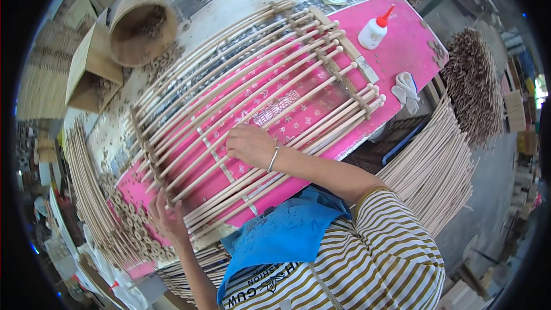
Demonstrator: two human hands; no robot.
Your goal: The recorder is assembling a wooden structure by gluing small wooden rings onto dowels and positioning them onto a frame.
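Note:
Many slim wooden rods [252, 89] with round knobs at their right ends lie in a slanting row. They rest across a notched wooden strip [146, 146] on the left and another notched strip [341, 74] on the right. My right hand [251, 145], a bangle at its wrist, is closed over a rod in the middle of the row; its fingertips are partly hidden. At the near end of the left strip, my left hand [167, 218] has its thumb and fingers around a rod's end. Pink patterned sheeting [221, 132] shows beneath the rods.
A white glue bottle [373, 33] with a red nozzle and a white glove [406, 90] lie right. Rod bundles [433, 163] stand beside the table. Wooden rings [135, 218] are heaped left, near loose rods [94, 195]. A round tub [140, 31] and open box [94, 74] stand far left.

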